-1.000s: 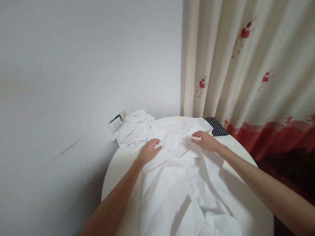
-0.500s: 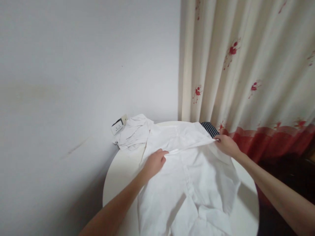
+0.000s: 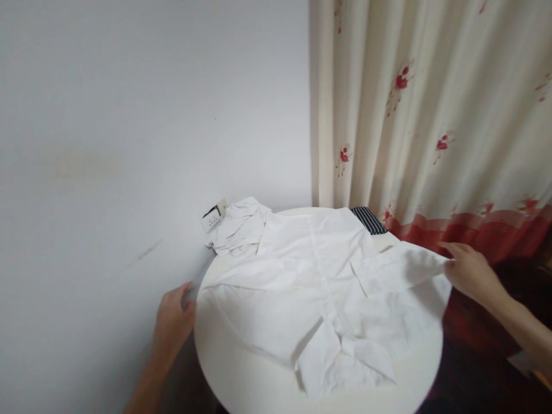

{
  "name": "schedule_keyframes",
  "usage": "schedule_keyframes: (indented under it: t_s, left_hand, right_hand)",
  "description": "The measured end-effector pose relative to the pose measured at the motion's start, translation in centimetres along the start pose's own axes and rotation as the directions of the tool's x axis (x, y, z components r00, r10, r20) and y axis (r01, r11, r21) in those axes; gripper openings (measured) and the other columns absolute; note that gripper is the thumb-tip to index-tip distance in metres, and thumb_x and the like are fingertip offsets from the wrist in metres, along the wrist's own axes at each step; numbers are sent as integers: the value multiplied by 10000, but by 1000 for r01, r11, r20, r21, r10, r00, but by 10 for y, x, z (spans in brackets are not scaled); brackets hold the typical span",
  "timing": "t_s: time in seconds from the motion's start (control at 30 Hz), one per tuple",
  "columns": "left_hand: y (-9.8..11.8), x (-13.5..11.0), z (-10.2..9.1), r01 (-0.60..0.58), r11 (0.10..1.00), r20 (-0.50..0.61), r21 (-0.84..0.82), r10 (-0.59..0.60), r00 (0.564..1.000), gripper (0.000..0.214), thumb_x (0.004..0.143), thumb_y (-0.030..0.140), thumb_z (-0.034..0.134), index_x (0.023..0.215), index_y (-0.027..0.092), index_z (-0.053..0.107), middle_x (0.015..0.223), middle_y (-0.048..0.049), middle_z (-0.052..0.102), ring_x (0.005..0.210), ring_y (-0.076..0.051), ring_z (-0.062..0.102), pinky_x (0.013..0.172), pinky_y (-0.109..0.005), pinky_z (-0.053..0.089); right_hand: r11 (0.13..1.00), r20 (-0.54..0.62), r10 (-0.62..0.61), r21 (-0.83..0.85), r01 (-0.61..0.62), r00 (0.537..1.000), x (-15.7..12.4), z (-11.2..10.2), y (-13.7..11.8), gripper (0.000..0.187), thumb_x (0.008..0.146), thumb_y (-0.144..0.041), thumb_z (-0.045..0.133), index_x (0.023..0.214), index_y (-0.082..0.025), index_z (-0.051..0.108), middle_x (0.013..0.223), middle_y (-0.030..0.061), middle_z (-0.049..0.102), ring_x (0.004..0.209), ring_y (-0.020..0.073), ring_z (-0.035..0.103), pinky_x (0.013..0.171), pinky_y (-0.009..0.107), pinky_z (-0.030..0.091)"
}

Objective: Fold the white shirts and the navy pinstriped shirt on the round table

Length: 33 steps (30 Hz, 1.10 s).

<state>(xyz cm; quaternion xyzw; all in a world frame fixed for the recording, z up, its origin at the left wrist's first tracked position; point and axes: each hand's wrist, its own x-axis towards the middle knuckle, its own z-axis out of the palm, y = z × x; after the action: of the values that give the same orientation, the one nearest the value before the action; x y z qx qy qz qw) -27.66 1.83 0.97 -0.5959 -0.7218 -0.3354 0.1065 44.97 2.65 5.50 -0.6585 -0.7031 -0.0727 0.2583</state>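
A white collared shirt (image 3: 276, 305) lies spread on a round white table (image 3: 241, 379), its collar toward me and its two sleeves out to the sides. My left hand (image 3: 175, 316) is just off the table's left edge, near the end of the left sleeve (image 3: 233, 276). Its fingers are curved and apart from the thumb, and no cloth shows in them. Over the right edge, my right hand (image 3: 472, 273) grips the end of the right sleeve (image 3: 405, 267), one finger stretched out. The hand itself partly hides that grip.
Another crumpled white garment (image 3: 241, 227) lies at the table's back left, beside a white socket block (image 3: 211, 218) by the wall (image 3: 150, 115). A dark striped cloth (image 3: 367, 221) sits at the back right. A cream and red curtain (image 3: 426, 144) hangs behind.
Both hands have moved outward from the middle of the shirt. The fold of cloth they held has gone down flat, and the sleeves now spread left and right. My left hand has let go.
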Motion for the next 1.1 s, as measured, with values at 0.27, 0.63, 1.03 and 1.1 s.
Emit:
schedule_keyframes:
  t_s: [0.27,0.63,1.03,1.1]
  left_hand:
    - [146,-23,29,-459,823,194,-334,537,821,302,906,328,570,1158,213,689,1234,-87,683,1184,-247,610,1100,-437,444]
    - [183,-40,69,-541,782,379,-310,624,684,275,947,162,562,1141,255,734,1141,-36,718,1081,-207,630,975,-355,490]
    - [110,11,46,-202,913,-25,-354,206,978,314,807,120,449,788,172,759,951,-71,668,937,-195,642,876,-312,507]
    - [78,21,37,-83,952,-87,-294,60,994,318,785,127,436,779,165,752,955,-82,673,921,-203,642,901,-331,505]
  right_hand:
    - [973,187,-223,-14,230,957,-14,60,-109,501,863,-388,617,1342,-241,594,1429,152,535,1270,342,502,981,464,452]
    - [999,397,-17,-18,26,918,-8,84,-117,263,873,-114,487,1049,-157,678,1002,111,702,891,212,650,702,271,370]
    - [991,183,-117,-48,128,976,-22,78,-91,365,912,-140,452,1060,-261,763,1179,45,647,762,140,662,629,249,417]
    - [989,99,-95,-101,105,991,-20,70,-72,349,908,-153,459,996,-257,780,1275,32,619,768,138,671,633,255,452]
